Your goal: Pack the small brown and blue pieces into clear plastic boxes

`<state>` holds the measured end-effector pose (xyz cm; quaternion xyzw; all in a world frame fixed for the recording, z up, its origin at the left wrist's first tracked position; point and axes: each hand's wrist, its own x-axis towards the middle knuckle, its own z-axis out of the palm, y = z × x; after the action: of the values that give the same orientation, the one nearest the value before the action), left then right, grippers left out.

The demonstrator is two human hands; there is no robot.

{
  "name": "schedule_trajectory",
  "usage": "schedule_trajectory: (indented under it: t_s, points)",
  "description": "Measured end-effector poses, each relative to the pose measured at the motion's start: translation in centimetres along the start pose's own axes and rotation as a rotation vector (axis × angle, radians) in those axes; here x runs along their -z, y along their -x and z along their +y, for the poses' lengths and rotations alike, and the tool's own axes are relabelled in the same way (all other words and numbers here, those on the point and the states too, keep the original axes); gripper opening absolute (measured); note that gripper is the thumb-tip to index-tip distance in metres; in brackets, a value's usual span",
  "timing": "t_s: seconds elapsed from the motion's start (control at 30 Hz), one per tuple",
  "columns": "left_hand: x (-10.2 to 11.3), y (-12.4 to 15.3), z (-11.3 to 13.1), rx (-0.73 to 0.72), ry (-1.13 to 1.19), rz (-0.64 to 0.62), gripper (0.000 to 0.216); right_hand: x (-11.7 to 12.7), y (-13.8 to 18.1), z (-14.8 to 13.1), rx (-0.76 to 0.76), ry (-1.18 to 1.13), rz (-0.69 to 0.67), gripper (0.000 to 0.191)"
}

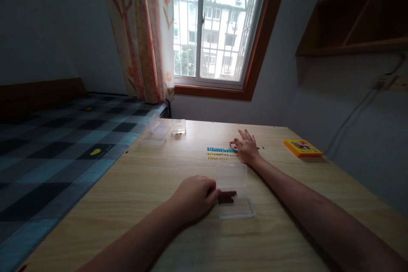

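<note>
Left hand (198,194) curled at brown pieces (227,199), grip unclear, right hand (247,146) spread beside blue pieces (219,150), nothing visibly held

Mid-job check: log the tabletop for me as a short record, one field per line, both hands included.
Left hand: curled, fingertips at the dark red pieces; grip unclear
Right hand: open, fingers spread, beside small dark bits
Open clear box: lid back, dark red pieces over its near half
Rows: blue pieces beyond yellow pieces
Far left: clear boxes
Far right: yellow-orange box
</note>
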<state>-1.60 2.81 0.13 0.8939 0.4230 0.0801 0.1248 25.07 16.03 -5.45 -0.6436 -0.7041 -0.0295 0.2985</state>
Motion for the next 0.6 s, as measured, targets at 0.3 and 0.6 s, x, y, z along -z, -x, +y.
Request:
schedule_trajectory:
  t_s: [0.3,0.6]
  points:
    - [0.2,0.1,0.0,0.010,0.045,-0.010,0.032,0.6,-2.0,-0.2,-0.005,0.062,-0.001,0.024]
    - [0.2,0.3,0.2,0.002,0.039,0.009,0.032,1.0,-3.4,-2.2,0.028,0.094,-0.137,0.008]
